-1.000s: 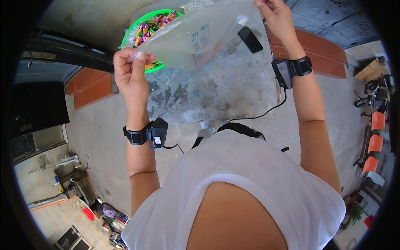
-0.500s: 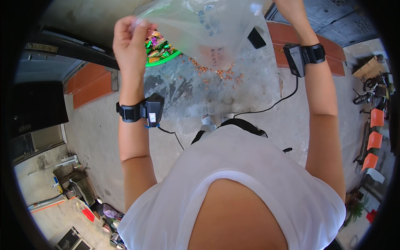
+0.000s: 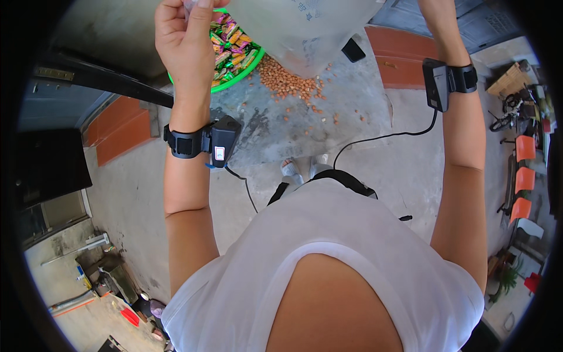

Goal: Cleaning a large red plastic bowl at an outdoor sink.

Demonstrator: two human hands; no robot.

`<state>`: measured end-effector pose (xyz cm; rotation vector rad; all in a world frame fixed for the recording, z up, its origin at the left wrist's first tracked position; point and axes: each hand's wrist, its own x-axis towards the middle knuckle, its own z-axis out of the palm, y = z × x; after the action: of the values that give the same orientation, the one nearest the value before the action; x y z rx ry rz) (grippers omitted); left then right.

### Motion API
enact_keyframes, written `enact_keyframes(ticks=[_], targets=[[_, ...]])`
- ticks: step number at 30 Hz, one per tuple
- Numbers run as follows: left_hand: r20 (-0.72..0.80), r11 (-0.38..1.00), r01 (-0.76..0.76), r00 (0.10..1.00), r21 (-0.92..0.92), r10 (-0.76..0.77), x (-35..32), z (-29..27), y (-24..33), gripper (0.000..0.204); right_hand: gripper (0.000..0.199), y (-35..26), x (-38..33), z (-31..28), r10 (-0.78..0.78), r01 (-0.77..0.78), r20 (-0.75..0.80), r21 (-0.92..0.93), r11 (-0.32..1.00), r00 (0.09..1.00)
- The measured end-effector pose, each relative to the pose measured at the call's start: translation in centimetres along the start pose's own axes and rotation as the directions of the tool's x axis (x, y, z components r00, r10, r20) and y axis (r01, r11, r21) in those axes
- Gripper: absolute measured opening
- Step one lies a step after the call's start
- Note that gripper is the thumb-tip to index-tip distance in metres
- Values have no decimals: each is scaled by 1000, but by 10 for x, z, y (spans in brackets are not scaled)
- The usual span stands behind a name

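My left hand, at the upper left, is closed on a gathered bit of clear plastic at the edge of a large see-through bag. The bag hangs over the table, its bottom near a heap of reddish-brown peanuts with loose ones scattered around. My right hand is raised at the top edge, right of the bag; its fingers are cut off by the frame. Beside my left hand, a bright green basin holds many wrapped sweets in green, purple and yellow.
A black phone lies on the grey stone-like table, right of the bag. Cables run from black devices strapped to both my wrists. Orange chairs line the far right side.
Many more peanuts now lie heaped on the table under the bag. Both hands have moved up and outward in the picture, and more of the green basin shows.
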<state>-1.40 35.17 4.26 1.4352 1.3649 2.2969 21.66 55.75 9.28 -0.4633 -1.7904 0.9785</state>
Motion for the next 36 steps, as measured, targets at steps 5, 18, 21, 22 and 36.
enact_keyframes(ticks=[5,18,21,22,36], targets=[[143,995,-29,989,-92,42,-22,40,-13,84,5,-13,-23,-9,171,-175,40,270,947,985],[-431,997,68,901,31,-48,-43,-8,52,32,86,229,-371,-70,504,-298,37,-768,566,863],[-574,925,116,809,361,122,-78,-78,81,32,91,214,-385,-36,584,-244,135,-816,524,801],[-575,846,170,797,505,183,-89,-100,89,32,93,205,-378,-25,571,-212,196,-794,570,797],[-181,-322,238,963,916,198,-177,-200,110,32,90,237,-296,112,281,175,601,-587,790,748]])
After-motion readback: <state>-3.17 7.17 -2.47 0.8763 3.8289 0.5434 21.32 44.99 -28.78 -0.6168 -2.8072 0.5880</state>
